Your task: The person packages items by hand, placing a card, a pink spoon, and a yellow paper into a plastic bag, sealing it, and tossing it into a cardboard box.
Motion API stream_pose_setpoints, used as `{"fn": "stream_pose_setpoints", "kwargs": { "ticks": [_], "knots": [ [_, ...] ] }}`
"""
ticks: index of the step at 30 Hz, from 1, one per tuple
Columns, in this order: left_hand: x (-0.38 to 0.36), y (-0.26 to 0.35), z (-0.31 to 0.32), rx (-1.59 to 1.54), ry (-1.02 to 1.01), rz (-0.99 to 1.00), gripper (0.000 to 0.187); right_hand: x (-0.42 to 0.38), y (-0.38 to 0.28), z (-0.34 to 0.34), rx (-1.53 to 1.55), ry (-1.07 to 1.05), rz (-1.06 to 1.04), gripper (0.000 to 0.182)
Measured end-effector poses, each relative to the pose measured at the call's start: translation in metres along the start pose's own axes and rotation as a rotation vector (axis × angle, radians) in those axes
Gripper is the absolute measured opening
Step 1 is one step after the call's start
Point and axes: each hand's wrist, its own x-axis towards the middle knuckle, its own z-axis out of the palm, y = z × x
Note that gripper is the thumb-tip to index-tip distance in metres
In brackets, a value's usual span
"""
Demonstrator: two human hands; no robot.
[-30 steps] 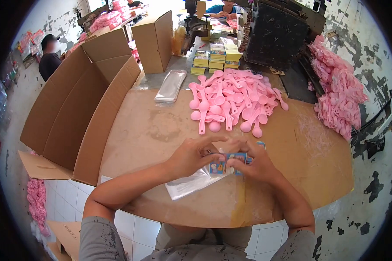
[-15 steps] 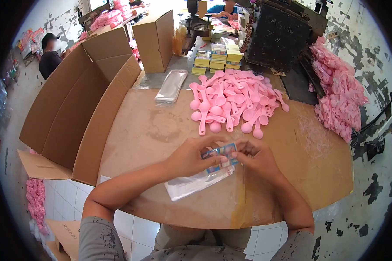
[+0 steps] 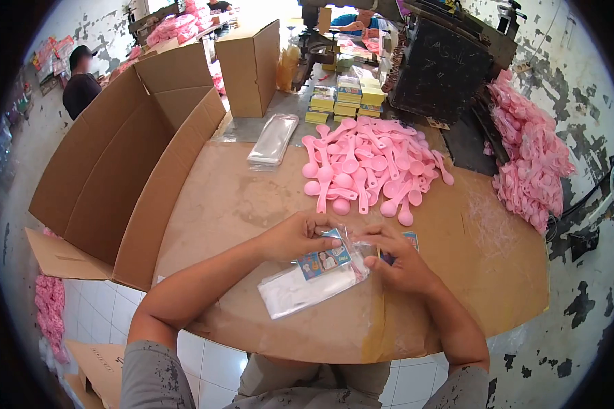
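My left hand [image 3: 297, 236] is closed, its thumb and fingers pinching a blue printed card [image 3: 320, 264]. Clear plastic film [image 3: 350, 245] shows at the card's right end, between my two hands. My right hand [image 3: 399, 259] is bent beside that film, index finger at its edge. Parts of another printed card [image 3: 411, 238] show behind and under the right hand; it seems held in the palm, though the fingers partly hide it. Below the hands, a stack of clear plastic bags [image 3: 300, 293] lies flat on the cardboard-covered table [image 3: 245, 198].
Pink measuring spoons [image 3: 368, 160] are heaped beyond my hands. More plastic bags [image 3: 274, 141] and stacked cards [image 3: 348, 92] lie behind. An open cardboard box [image 3: 143, 177] stands left; bagged pink items [image 3: 529, 157] pile up right. A person [image 3: 82, 85] is at far left.
The printed card has moved down and left with my left hand and now overlaps the plastic bags. My right hand has drawn apart from it, and another card shows behind the right hand.
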Motion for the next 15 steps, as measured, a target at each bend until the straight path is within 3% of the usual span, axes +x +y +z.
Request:
{"fn": "stream_pose_setpoints", "kwargs": {
  "ticks": [4, 7, 10, 15],
  "knots": [
    [0.003, -0.005, -0.01, -0.218, 0.056, -0.004, 0.035, 0.0, 0.025, -0.02, -0.064, 0.218, 0.102, 0.029],
    [0.003, -0.003, -0.016, -0.234, 0.071, -0.035, 0.038, 0.005, 0.041, -0.038, -0.562, 0.429, 0.049, 0.031],
    [0.003, -0.005, -0.013, -0.253, 0.045, -0.054, 0.041, 0.003, 0.053, -0.052, -0.668, 0.304, 0.093, 0.033],
    [0.003, -0.008, -0.015, -0.247, 0.025, -0.021, 0.043, 0.017, 0.041, -0.06, -0.761, 0.292, 0.107, 0.033]
  ]
}}
